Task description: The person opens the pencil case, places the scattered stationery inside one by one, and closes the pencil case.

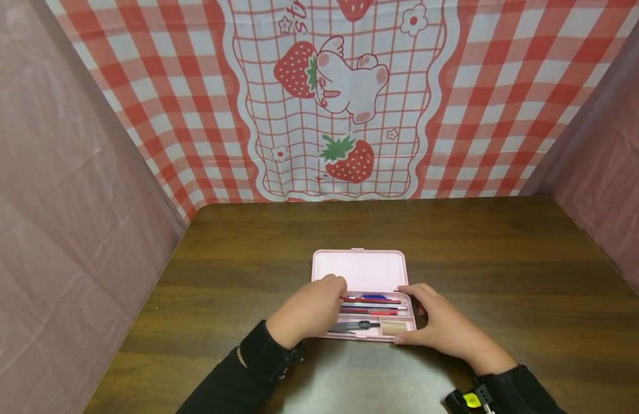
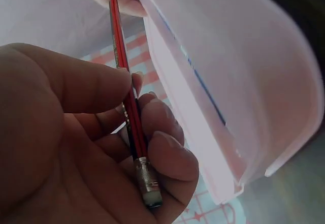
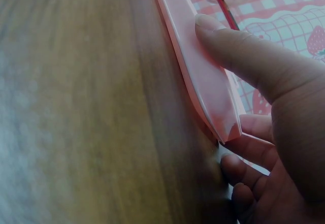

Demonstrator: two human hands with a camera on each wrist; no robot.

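Note:
A pink pencil case (image 1: 358, 270) lies with its lid folded back on the table. My left hand (image 1: 311, 307) is over its left part and pinches a red-and-black pencil (image 2: 118, 36) between thumb and fingers. The pencil's metal band and pale eraser (image 2: 152, 198) point back toward the palm. My right hand (image 1: 443, 325) grips the case's right end, thumb on the near side (image 3: 205, 23) and fingers at the far corner. Several pens and pencils lie in the long compartment; a dark compass (image 1: 365, 325) and a tan block (image 1: 393, 328) lie in the front ones.
The brown wooden table (image 1: 247, 247) reaches back to a red-and-white checked cloth (image 1: 495, 86) with strawberry prints. Pink fabric (image 1: 66, 201) hangs at both sides.

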